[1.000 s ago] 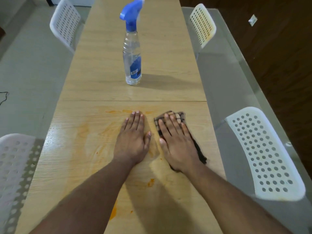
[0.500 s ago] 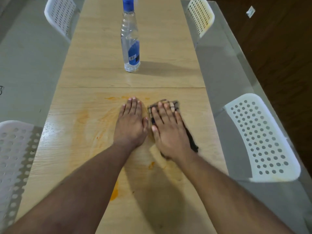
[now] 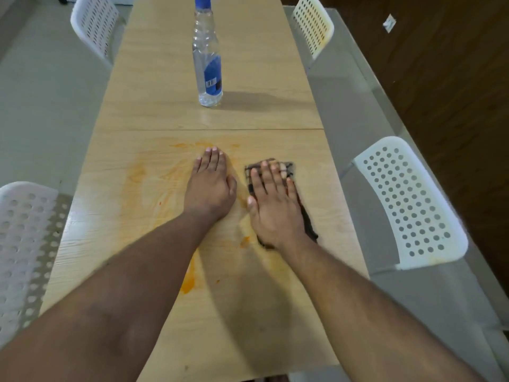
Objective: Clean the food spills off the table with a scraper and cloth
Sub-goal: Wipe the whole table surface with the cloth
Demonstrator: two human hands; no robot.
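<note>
Flat on the wooden table (image 3: 275, 312) lies my left hand (image 3: 210, 186), fingers straight, resting on a smeared orange film. My right hand (image 3: 275, 205) presses a dark checked cloth (image 3: 308, 224) onto the table just to the right, fingers spread and straight. Orange food spills (image 3: 190, 279) show near my left forearm, with a small spot (image 3: 244, 241) between my wrists and faint streaks (image 3: 179, 146) beyond my left fingertips. No scraper is in view.
A clear spray bottle (image 3: 209, 67) with a blue label stands upright farther along the table's middle. White perforated chairs sit at near right (image 3: 407, 202), near left (image 3: 24, 244), far left (image 3: 93, 26) and far right (image 3: 314, 26).
My right hand and the cloth slid a little to the right, away from my left hand, after moving close to it. The left hand stayed flat in place.
</note>
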